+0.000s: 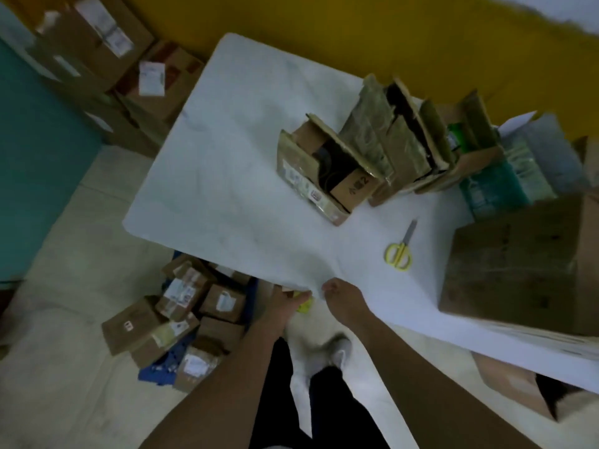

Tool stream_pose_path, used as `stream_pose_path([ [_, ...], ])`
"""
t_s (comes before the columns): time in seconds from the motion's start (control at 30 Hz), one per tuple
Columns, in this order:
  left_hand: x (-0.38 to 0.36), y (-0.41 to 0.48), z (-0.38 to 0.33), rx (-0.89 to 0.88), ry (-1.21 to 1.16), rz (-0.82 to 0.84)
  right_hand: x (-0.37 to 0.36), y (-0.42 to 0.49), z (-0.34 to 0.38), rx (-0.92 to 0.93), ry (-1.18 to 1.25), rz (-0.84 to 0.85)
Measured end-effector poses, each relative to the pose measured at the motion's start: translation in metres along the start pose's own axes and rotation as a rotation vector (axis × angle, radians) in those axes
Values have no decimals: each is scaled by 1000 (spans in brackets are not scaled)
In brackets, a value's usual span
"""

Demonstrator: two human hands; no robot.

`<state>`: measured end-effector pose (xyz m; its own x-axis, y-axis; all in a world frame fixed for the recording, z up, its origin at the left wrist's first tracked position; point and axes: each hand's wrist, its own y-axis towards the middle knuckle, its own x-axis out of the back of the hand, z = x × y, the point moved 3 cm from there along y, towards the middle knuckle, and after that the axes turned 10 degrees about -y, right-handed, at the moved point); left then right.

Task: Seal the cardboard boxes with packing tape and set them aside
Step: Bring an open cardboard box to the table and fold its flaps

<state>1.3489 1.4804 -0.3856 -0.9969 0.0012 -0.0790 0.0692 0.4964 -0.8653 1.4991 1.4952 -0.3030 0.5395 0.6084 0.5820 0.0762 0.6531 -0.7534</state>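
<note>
Both hands meet at the near edge of the white bench (227, 157). The left hand (287, 301) lies against a small yellow thing (304, 307) and the right hand (340, 294) curls its fingers, but blur hides whether either grips anything. An open cardboard box (324, 176) stands mid-bench, with yellow scissors (399, 252) near it. Taped boxes (181, 315) lie heaped on the floor.
</note>
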Motion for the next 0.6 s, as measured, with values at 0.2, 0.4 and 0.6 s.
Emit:
stream_pose_path([
  [0.2, -12, -11, 5, -27, 15, -36, -20, 8, -14, -152, 230, -22],
  [0.4, -18, -17, -10, 159, 296, 5, -27, 12, -15, -311, 306, 103],
  [0.6, -27, -38, -44, -24, 785, 92, -38, 14, -1, -443, 564, 129],
])
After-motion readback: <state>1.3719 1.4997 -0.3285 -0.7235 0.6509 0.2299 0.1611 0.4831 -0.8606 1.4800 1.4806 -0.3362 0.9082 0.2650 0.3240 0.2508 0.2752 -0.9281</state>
